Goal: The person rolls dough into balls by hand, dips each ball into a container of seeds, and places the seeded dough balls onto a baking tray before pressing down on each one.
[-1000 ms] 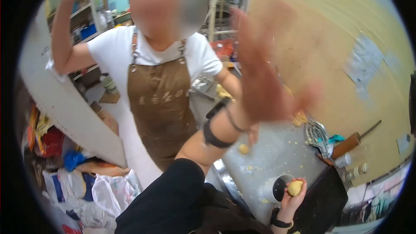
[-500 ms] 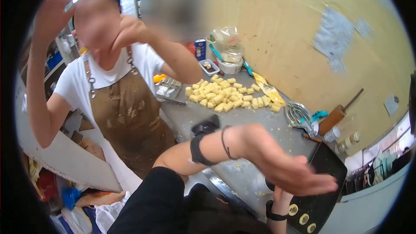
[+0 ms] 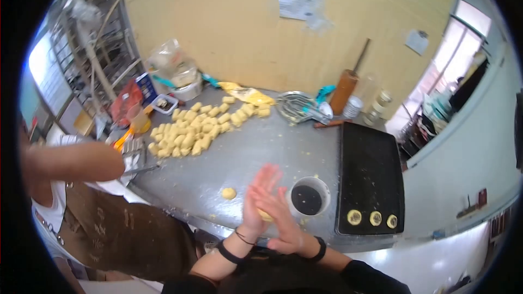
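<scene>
My left hand (image 3: 258,207) and my right hand (image 3: 282,218) are pressed palm to palm above the near edge of the metal worktable (image 3: 261,152). Their fingers are stretched out. Between the palms sits a pale yellow dough piece (image 3: 265,215), mostly covered by the hands. A flattish dough ball (image 3: 229,193) lies on the table left of them. Just to the right stands a round white tub (image 3: 328,204) with dark contents. Farther right, a black baking tray (image 3: 371,169) bears three round dough pieces (image 3: 375,218) with dark specks on top.
Many cut dough pieces (image 3: 190,128) are heaped at the back left. Along the wall are a bagged white tub (image 3: 188,90), a whisk (image 3: 294,106), a wooden rolling pin (image 3: 344,92) and jars (image 3: 377,110). A person in a brown apron (image 3: 120,228) stands close on the left.
My view has swung right and down to the table. My left hand, raised and outstretched before, has come together with my right hand around the dough piece.
</scene>
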### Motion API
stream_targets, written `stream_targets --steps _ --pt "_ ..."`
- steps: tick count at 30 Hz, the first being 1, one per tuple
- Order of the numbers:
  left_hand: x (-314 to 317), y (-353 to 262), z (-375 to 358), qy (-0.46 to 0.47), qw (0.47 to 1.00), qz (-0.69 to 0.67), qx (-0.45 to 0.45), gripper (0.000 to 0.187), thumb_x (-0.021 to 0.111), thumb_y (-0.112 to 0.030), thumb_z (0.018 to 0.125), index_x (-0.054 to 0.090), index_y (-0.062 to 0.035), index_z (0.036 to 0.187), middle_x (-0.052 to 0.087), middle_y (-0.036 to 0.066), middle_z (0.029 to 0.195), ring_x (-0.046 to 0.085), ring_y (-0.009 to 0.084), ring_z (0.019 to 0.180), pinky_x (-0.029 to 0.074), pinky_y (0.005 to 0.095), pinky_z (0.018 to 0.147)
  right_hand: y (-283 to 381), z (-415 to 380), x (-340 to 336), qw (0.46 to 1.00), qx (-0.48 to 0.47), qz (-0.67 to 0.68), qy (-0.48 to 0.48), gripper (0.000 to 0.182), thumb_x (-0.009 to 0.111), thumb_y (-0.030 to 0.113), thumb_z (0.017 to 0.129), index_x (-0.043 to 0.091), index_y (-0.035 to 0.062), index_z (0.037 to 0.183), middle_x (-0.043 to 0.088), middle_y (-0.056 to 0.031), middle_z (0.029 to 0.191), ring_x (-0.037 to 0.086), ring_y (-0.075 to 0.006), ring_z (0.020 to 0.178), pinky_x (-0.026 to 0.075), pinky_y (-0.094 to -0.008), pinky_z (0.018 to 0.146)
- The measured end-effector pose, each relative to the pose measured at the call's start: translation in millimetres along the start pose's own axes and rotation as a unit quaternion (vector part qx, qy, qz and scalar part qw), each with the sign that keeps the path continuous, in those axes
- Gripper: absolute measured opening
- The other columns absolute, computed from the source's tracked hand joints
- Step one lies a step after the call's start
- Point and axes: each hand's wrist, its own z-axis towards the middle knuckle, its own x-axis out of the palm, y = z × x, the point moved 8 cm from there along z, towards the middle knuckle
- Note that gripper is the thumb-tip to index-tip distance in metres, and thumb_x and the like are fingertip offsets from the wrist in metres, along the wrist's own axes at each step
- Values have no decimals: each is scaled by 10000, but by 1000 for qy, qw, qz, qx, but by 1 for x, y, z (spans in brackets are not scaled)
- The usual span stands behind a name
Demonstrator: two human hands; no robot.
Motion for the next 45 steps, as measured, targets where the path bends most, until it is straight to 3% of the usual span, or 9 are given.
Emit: stream_targets --steps 4,9,13,20,23,35,39,40,45 --pt "18 11 -32 -16 988 147 -38 712 266 -546 970 218 -25 1453 254 142 1501 235 252 1391 193 393 1132 -36 9 -26 990 66 -111 -53 641 448 405 898 342 4 1388 314 -196 1468 221 -415 1379 128 -534 1112" --pt "-22 -42 -1 -44 993 10 108 701 306 -505 972 90 -92 1495 211 110 1527 207 253 1402 147 402 1148 -18 -12 26 999 43 3 -6 551 478 297 883 411 -15 1333 329 -225 1448 237 -434 1365 189 -526 1102" --pt "-26 27 -39 -33 988 144 -31 650 326 -439 973 121 -109 1494 240 127 1517 234 284 1389 164 411 1144 -61 -5 -4 989 126 -35 -68 568 435 361 935 400 -43 1332 335 -247 1433 260 -424 1357 206 -480 1108" --pt "-34 13 -15 -54 988 145 9 642 320 -457 982 187 -73 1479 225 112 1524 240 245 1391 171 392 1142 -34 -32 15 991 46 -118 34 641 352 436 961 354 -56 1371 287 -262 1459 232 -418 1376 171 -464 1124" --pt "4 45 -37 -42 989 120 -74 609 287 -440 988 170 -109 1486 245 130 1511 268 275 1379 196 422 1134 -73 -35 -37 973 162 -105 -124 611 389 422 940 385 -18 1365 295 -252 1452 254 -427 1362 183 -497 1113" --pt "12 60 -13 -143 988 49 -20 631 270 -461 987 193 -61 1470 298 138 1484 293 267 1367 202 427 1140 -82 -84 -44 988 130 21 -84 540 388 354 934 437 -1 1338 397 -222 1401 352 -400 1312 249 -489 1091" --pt "18 116 -21 -20 992 67 -101 625 238 -498 987 258 -71 1442 357 129 1443 319 258 1347 262 413 1116 -67 -82 -65 991 82 -98 -45 506 444 338 920 467 50 1335 401 -168 1417 347 -370 1322 222 -504 1096" --pt "-4 136 -37 -152 970 65 -180 574 220 -466 1004 287 -81 1425 391 124 1413 347 251 1328 282 392 1108 -77 -83 -77 982 104 -154 -31 497 447 325 919 470 52 1333 398 -160 1421 345 -368 1324 210 -514 1096" --pt "4 162 -41 -163 919 204 -295 480 277 -368 1020 328 -70 1393 487 109 1307 504 219 1174 427 367 975 -110 -120 -110 957 195 -212 18 480 460 280 910 459 80 1346 418 -139 1414 325 -354 1338 184 -527 1093"
